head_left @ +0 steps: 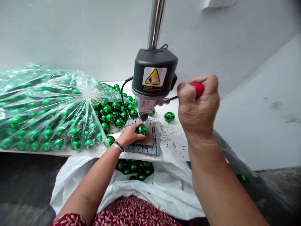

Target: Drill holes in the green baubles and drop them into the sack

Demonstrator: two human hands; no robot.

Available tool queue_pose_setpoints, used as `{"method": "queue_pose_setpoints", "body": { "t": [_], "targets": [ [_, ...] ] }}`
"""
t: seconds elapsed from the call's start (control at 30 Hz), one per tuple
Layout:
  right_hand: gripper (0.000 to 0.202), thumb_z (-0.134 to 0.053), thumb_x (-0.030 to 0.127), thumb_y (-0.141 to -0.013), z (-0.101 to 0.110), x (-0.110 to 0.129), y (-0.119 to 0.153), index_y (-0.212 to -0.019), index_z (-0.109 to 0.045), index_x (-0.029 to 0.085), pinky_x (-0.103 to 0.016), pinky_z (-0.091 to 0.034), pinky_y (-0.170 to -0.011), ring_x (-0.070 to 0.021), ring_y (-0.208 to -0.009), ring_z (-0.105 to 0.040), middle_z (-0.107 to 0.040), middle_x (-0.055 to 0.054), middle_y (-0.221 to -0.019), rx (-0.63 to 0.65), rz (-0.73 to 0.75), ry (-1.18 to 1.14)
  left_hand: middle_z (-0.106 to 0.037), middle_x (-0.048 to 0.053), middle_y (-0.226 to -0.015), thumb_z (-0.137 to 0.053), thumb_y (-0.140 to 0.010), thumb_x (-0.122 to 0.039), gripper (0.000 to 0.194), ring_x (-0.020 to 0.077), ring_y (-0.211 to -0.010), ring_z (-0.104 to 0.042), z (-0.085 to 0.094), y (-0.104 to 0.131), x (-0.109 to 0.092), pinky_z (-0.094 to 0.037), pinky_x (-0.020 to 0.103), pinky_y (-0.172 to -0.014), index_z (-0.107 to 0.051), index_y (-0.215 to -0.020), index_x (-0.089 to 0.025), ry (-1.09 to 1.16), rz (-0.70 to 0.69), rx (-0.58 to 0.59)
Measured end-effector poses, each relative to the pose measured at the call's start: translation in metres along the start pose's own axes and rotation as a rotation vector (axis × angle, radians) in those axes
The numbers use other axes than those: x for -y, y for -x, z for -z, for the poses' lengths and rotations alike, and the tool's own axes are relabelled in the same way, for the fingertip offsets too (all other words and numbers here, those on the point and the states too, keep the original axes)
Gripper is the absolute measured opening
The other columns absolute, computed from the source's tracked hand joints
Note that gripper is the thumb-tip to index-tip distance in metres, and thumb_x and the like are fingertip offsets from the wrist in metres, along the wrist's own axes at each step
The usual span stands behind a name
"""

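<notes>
A shiny green ball (143, 130) rests on a brown board (148, 140) over the grey base plate (155, 150) of a drill press (155, 59). My left hand (131, 134) grips the ball between thumb and fingers from the left. Right above the ball is the drill chuck (143, 116), its bit reaching down to the ball's top. My right hand (198, 105) is wrapped round the red knob (198, 90) of the press lever, to the right of the motor housing.
A clear plastic bag (47, 110) full of green balls lies on the white table (175, 135) at the left, with loose balls (110, 117) beside it. Dark shavings surround the base. Below the table edge, a white sack (174, 185) holds more balls.
</notes>
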State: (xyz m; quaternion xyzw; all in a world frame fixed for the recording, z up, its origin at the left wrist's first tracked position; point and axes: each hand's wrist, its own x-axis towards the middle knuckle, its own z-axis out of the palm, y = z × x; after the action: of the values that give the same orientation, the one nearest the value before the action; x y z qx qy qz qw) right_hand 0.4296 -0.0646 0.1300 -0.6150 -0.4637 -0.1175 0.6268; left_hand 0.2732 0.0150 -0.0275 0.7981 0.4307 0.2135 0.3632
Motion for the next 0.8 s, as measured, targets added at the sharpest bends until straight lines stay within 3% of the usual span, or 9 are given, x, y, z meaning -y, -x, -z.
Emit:
{"method": "queue_pose_setpoints", "body": {
  "t": [0.2, 0.57, 0.8],
  "targets": [
    [0.019, -0.054, 0.037, -0.083, 0.001, -0.003, -0.001, -0.079, -0.045, 0.020, -0.024, -0.040, -0.062, -0.0056, -0.062, -0.042, -0.047, 0.005, -0.070, 0.016, -0.002, 0.014, -0.067, 0.006, -0.131, -0.079, -0.066, -0.031, 0.075, 0.0269, -0.120, -0.062, 0.000, 0.001, -0.001, -0.044, 0.038, -0.108, -0.058, -0.137, -0.022, 0.024, 0.026, 0.029],
    [0.017, -0.053, 0.035, -0.081, 0.010, -0.007, 0.028, -0.076, -0.043, 0.022, -0.023, -0.042, -0.057, -0.0066, -0.057, -0.043, -0.047, 0.004, -0.066, -0.009, 0.072, 0.053, -0.070, 0.003, -0.122, -0.079, -0.065, -0.030, 0.071, 0.0255, -0.113, -0.064, 0.000, 0.002, -0.002, -0.048, 0.036, -0.103, -0.060, -0.133, -0.023, 0.076, 0.035, 0.040],
    [0.016, -0.053, 0.034, -0.079, 0.009, -0.008, 0.030, -0.074, -0.045, 0.022, -0.022, -0.043, -0.056, -0.0064, -0.054, -0.045, -0.049, 0.004, -0.061, -0.047, 0.101, 0.067, -0.070, 0.003, -0.122, -0.078, -0.066, -0.029, 0.069, 0.0244, -0.112, -0.064, -0.003, 0.002, 0.000, -0.047, 0.036, -0.103, -0.060, -0.133, -0.022, 0.086, 0.015, 0.033]
  ]
}}
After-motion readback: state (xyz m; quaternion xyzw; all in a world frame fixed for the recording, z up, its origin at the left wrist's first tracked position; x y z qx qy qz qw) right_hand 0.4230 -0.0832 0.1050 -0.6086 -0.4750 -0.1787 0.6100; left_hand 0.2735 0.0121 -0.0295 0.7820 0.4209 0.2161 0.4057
